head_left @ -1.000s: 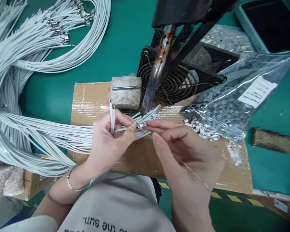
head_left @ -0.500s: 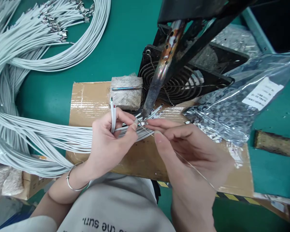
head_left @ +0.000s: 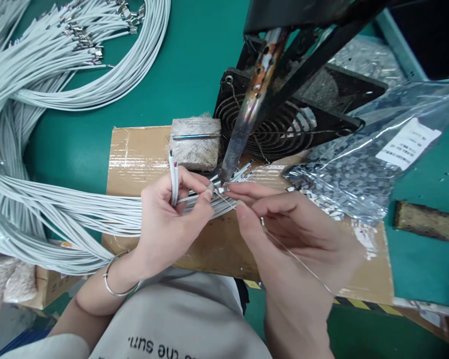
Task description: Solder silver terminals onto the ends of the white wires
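Head view: the left hand [head_left: 168, 219] is closed around a few white cables. Its thumb and forefinger pinch one cable end [head_left: 209, 195] just under the tip of the fixed soldering iron [head_left: 243, 129], and two other ends stand up between the fingers. The right hand [head_left: 295, 239] is also closed, pinching a thin metal wire [head_left: 295, 257] that runs across its palm toward that point. Its forefinger touches the small metal connector [head_left: 220, 190] on the cable end. Both hands are over the cardboard box [head_left: 134, 154] on the green worktop [head_left: 187, 75].

I judge the cable to be light and soft. It bends easily, so it is best pinched close to the end, where the left hand has it. The connector looks tiny and smooth and could slip, so it needs the fingertips. The thin wire seems springy and weak, so it should be held near its front end. The iron tip is probably hot, and fingers should stay beside it, not on it.

A large bundle of cables [head_left: 41, 209] lies to the left. A black fan [head_left: 284, 129] stands behind the iron, and a clear bag of small metal parts [head_left: 359, 169] lies to the right.
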Tool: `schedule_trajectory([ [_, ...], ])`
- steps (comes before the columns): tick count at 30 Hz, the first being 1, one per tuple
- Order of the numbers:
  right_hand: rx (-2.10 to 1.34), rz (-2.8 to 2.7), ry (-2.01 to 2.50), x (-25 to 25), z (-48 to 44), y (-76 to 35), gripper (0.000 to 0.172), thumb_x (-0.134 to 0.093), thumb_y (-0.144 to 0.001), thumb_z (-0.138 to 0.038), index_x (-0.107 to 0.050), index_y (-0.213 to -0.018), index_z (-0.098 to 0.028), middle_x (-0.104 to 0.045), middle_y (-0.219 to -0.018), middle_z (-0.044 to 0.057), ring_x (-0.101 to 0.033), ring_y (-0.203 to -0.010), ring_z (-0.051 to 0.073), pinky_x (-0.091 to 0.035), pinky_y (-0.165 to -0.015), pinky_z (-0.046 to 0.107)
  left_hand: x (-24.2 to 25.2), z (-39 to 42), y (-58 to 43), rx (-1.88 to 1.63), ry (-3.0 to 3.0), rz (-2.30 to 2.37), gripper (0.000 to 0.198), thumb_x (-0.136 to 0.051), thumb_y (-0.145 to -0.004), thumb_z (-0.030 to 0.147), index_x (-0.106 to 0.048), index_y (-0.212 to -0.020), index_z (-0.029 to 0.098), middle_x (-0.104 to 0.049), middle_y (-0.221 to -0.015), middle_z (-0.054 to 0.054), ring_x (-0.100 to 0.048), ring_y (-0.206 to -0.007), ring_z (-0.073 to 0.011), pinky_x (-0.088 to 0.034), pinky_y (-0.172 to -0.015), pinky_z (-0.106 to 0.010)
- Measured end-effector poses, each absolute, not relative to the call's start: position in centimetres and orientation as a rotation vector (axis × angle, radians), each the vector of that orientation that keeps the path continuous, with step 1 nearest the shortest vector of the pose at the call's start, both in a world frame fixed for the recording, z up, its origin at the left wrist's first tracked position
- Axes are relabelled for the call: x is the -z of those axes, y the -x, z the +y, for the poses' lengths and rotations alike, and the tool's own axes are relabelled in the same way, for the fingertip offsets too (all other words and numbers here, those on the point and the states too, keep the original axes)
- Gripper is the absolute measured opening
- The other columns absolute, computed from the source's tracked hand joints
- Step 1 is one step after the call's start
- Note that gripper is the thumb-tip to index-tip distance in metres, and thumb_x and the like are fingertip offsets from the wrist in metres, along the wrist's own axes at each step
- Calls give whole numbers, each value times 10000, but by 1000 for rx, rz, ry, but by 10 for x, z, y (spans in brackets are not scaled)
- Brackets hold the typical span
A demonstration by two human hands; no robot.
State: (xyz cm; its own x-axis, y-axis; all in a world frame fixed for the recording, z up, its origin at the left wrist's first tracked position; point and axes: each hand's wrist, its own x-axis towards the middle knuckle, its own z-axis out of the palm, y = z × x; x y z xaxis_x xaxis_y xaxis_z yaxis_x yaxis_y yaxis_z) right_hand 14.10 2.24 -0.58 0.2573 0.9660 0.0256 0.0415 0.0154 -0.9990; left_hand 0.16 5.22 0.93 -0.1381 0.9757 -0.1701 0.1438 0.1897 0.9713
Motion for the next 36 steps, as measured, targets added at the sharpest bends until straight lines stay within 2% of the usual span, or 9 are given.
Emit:
schedule_trajectory([
  [5, -969, -1047, 1334, 7, 23, -140, 212, -749, -905, -75, -705, -822, -266, -838, -1059, 0, -811, -1021, 195, -681, -905, 323, -9, 54, -1, -1074, -1106, 1507, 150, -754, -744, 72, -668, -692, 184, -757, -792, -18, -480, -537, -84, -271, -460, -254],
  [10, -962, -1028, 1340, 7, 24, -139, 233, -738, -903, -51, -704, -820, -266, -835, -1057, 1, -811, -993, 193, -673, -909, 336, -11, 57, -3, -1075, -1098, 1520, 152, -756, -730, 73, -676, -676, 190, -764, -799, -30, -599, -640, -129, -320, -470, -252],
  [16, -958, -1022, 1309, 5, 27, -139, 213, -748, -896, -66, -702, -806, -253, -837, -1051, 9, -813, -951, 201, -679, -900, 364, -13, 60, -3, -1080, -1107, 1540, 155, -771, -725, 89, -682, -664, 199, -771, -817, -39, -646, -699, -155, -350, -467, -248],
  [25, -934, -942, 1382, -2, 28, -133, 222, -752, -874, -42, -689, -777, -232, -837, -1007, 22, -808, -932, 173, -667, -889, 313, -13, 60, -4, -1083, -1095, 1522, 142, -771, -731, 96, -687, -671, 193, -772, -809, -36, -607, -639, -134, -331, -457, -250],
  [29, -961, -992, 1312, 5, 28, -138, 191, -760, -910, -102, -687, -790, -231, -837, -1029, 26, -808, -958, 184, -671, -895, 336, -12, 60, -4, -1073, -1086, 1519, 149, -771, -726, 88, -677, -672, 190, -770, -803, -31, -576, -603, -116, -308, -449, -248],
  [31, -955, -996, 1301, 9, 28, -140, 146, -757, -941, -153, -694, -835, -231, -833, -1040, 20, -807, -952, 179, -667, -899, 334, -12, 59, -3, -1061, -1089, 1506, 155, -769, -732, 81, -673, -677, 189, -766, -802, -26, -585, -609, -114, -324, -461, -242],
  [33, -896, -1000, 1358, 13, 28, -142, 35, -723, -990, -216, -716, -966, -240, -823, -1025, 10, -803, -917, 169, -659, -861, 324, -11, 57, -3, -1047, -1101, 1492, 154, -770, -742, 86, -673, -681, 189, -764, -804, -28, -606, -630, -123, -342, -471, -238],
  [36, -812, -1127, 1486, 18, 29, -142, 139, -628, -1057, -286, -758, -1101, -263, -799, -964, 4, -778, -890, 169, -632, -809, 329, -9, 54, -3, -1014, -1097, 1484, 148, -784, -746, 102, -673, -700, 189, -764, -807, -31, -588, -603, -117, -328, -452, -232],
])
